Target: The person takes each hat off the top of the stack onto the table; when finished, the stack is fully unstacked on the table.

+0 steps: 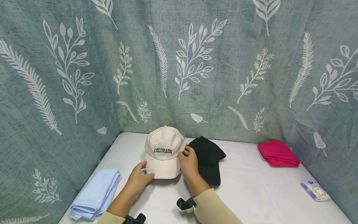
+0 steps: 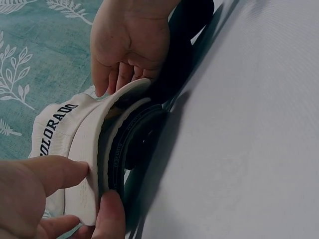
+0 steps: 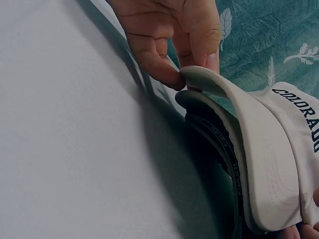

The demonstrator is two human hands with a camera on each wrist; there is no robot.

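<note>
A cream baseball cap (image 1: 163, 140) with dark COLORADO lettering is held above the white table, brim toward me. My left hand (image 1: 139, 177) pinches the left edge of its brim (image 2: 79, 174), thumb on top and fingers beneath. At the crown's right side, my right hand (image 1: 189, 160) grips the cap with curled fingers. Below the brim, the wrist views show a second pale edge and a dark lettered band (image 3: 234, 164); whether these belong to the same cap I cannot tell. A black cap (image 1: 207, 158) lies just right of the cream one, partly behind my right hand.
Folded light blue cloth (image 1: 95, 193) lies at the table's left edge. Toward the far right is a folded red cloth (image 1: 278, 153), with a small purple-and-white packet (image 1: 315, 190) nearer me. A leaf-patterned green curtain (image 1: 212, 87) encloses the table (image 1: 251, 186) behind and at both sides.
</note>
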